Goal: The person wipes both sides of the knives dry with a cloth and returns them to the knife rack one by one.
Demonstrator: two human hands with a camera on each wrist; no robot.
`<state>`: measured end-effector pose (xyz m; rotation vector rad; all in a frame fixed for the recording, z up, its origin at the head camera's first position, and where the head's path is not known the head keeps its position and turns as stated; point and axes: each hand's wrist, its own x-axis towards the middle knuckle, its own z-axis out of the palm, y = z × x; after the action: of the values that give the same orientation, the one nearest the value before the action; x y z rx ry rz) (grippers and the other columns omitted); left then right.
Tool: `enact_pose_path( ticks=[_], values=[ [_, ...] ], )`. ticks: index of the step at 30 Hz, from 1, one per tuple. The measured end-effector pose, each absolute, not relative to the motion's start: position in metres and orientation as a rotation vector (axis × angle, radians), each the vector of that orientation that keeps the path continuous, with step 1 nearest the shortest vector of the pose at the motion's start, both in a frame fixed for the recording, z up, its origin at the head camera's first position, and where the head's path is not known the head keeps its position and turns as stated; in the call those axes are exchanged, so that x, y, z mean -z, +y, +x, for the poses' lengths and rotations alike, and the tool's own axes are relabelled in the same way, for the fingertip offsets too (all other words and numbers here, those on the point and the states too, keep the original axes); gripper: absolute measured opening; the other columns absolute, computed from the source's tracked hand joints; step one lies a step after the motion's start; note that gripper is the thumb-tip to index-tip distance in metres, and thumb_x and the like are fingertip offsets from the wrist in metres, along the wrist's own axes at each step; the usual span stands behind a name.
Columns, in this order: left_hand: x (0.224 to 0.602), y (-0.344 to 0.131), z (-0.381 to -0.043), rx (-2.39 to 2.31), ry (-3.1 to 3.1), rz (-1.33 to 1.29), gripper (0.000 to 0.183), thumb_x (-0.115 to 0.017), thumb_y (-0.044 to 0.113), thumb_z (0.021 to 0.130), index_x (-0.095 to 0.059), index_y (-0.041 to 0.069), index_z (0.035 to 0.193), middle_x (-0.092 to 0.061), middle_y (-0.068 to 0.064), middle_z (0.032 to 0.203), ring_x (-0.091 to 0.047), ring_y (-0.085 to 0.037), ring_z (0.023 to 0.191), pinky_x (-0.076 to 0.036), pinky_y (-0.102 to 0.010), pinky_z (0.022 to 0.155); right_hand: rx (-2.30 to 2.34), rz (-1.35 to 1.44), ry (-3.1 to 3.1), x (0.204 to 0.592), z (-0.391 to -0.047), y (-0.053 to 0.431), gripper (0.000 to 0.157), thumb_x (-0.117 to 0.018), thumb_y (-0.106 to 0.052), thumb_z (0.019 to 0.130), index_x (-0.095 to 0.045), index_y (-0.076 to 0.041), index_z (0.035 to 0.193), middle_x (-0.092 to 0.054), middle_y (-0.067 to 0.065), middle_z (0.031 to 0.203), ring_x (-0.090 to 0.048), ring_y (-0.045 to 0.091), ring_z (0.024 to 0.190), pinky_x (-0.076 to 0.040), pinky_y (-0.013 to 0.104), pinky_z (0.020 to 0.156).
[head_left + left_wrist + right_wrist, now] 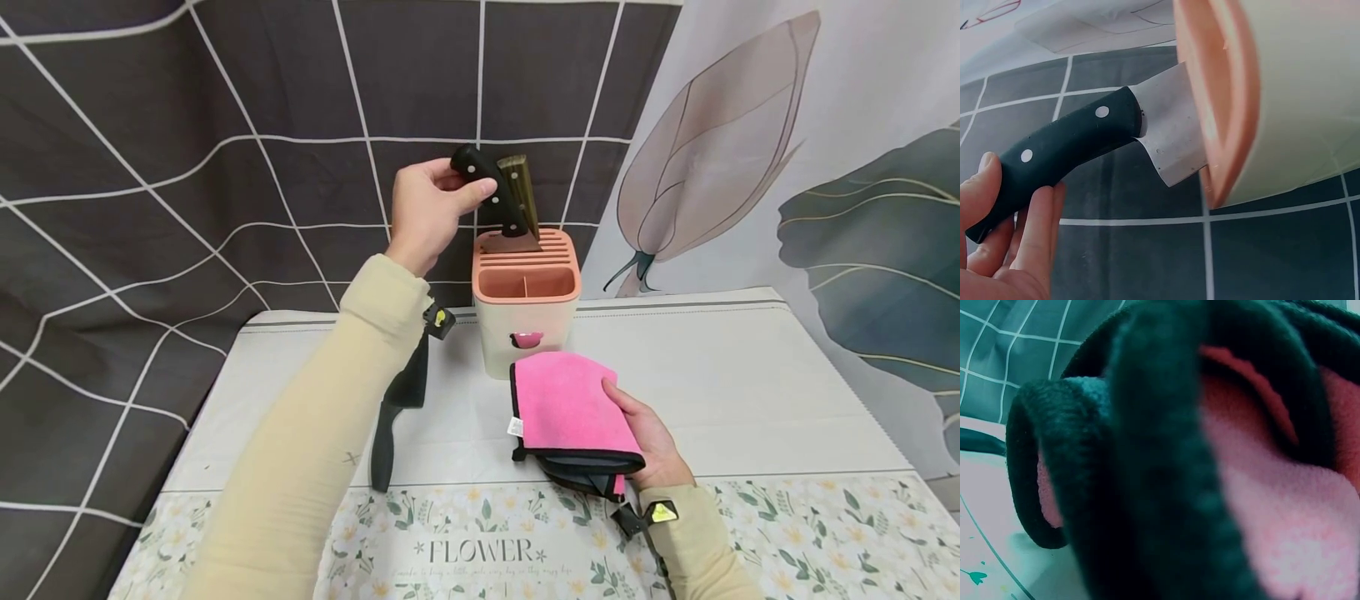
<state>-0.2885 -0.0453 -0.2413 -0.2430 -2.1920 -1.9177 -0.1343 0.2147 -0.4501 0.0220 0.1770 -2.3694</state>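
Observation:
In the head view my left hand [423,212] grips the black riveted handle of a kitchen knife [491,193]. Its wide blade [1169,122] enters a slot in the orange top of a cream knife holder [497,333], with the upper part of the blade still showing. Close beside it, a second knife with an olive-brown handle [522,187] stands in the holder. My right hand [651,437] holds a folded pink cloth [573,400] with black edging in front of the holder. That cloth fills most of the right wrist view, where the hand is hidden.
On the white tabletop [697,375] lies a black knife [408,387], partly behind my left forearm. A floral mat [817,533] printed "FLOWER" covers the near side. Behind the table hang a dark grid-patterned curtain [300,92] and a leaf-print cloth [720,150].

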Motion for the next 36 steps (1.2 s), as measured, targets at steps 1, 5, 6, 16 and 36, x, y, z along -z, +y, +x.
enact_pose_path(
  ticks=[1, 5, 6, 16, 36],
  values=[
    [0.243, -0.044, -0.288, 1.918, -2.196, -0.242, 0.03, -0.083, 0.008, 0.083, -0.074, -0.001, 0.11, -0.073, -0.012, 0.096, -0.07, -0.017, 0.087, -0.057, -0.025, 0.083, 2.371, 0.023, 0.179, 0.45, -0.134, 0.215, 0.06, -0.023, -0.039, 0.111, -0.066, 0.002, 0.114, -0.071, 0.015, 0.116, -0.067, 0.025, 0.111, -0.052, 0.037, 0.098],
    [0.25, -0.041, -0.288, 1.873, -2.24, -0.226, 0.032, -0.083, 0.01, 0.083, -0.074, 0.0, 0.112, -0.073, -0.013, 0.097, -0.07, -0.017, 0.087, -0.057, -0.024, 0.082, 2.383, 0.036, 0.218, 0.451, -0.135, 0.215, 0.057, -0.024, -0.037, 0.111, -0.066, 0.001, 0.113, -0.071, 0.014, 0.115, -0.067, 0.025, 0.11, -0.053, 0.037, 0.097],
    [0.251, -0.04, -0.288, 1.858, -2.251, -0.221, 0.032, -0.084, 0.011, 0.083, -0.074, 0.001, 0.112, -0.073, -0.013, 0.097, -0.07, -0.016, 0.087, -0.057, -0.024, 0.082, 2.387, 0.04, 0.229, 0.451, -0.135, 0.214, 0.056, -0.024, -0.037, 0.111, -0.066, 0.001, 0.113, -0.071, 0.014, 0.115, -0.067, 0.025, 0.11, -0.053, 0.037, 0.097],
    [0.263, -0.029, -0.287, 1.783, -2.318, -0.192, 0.035, -0.085, 0.017, 0.082, -0.074, 0.001, 0.111, -0.073, -0.012, 0.095, -0.066, -0.014, 0.085, -0.055, -0.023, 0.075, 2.378, 0.044, 0.215, 0.45, -0.135, 0.213, 0.057, -0.024, -0.038, 0.111, -0.066, 0.001, 0.114, -0.071, 0.015, 0.115, -0.067, 0.025, 0.11, -0.052, 0.038, 0.098],
    [0.267, -0.043, -0.284, 1.811, -2.301, -0.261, 0.039, -0.081, 0.013, 0.086, -0.071, 0.0, 0.121, -0.075, -0.013, 0.105, -0.071, -0.014, 0.096, -0.057, -0.025, 0.083, 2.398, 0.119, 0.283, 0.449, -0.136, 0.213, 0.049, -0.033, -0.036, 0.11, -0.067, -0.001, 0.114, -0.072, 0.011, 0.113, -0.068, 0.023, 0.108, -0.054, 0.037, 0.096]
  ],
)
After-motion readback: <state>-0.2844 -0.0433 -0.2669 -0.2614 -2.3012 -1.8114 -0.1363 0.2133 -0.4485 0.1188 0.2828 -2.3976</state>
